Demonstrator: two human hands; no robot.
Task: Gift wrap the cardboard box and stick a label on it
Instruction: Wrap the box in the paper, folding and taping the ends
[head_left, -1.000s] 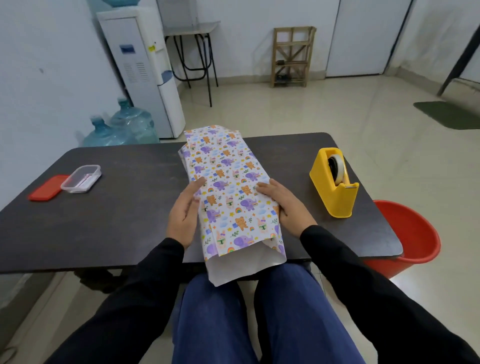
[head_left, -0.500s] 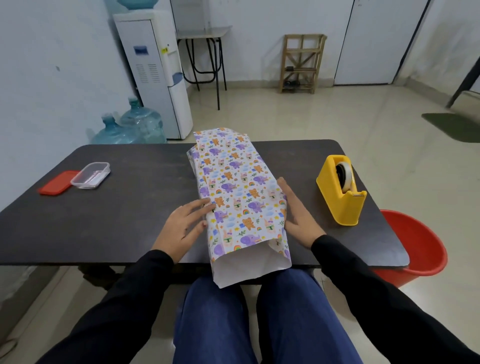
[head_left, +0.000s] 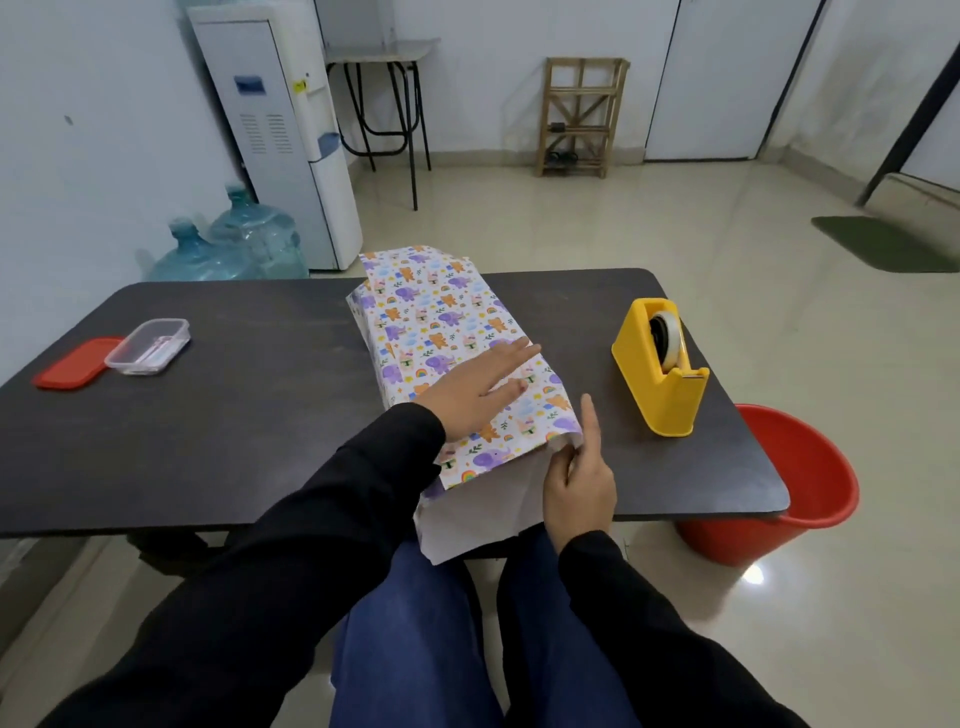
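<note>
Box: under the paper, mid-frame on the surface.
Left hand: moved from the side onto the top, fingers flat, pressing.
Right hand: dropped to the near right corner, pinching paper.
Meaning: end folds likely next.

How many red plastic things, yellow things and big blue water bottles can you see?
Red plastic: 2, the lid and the bucket
Yellow: 1, the tape dispenser
Big blue water bottles: 2
Total: 5
</note>
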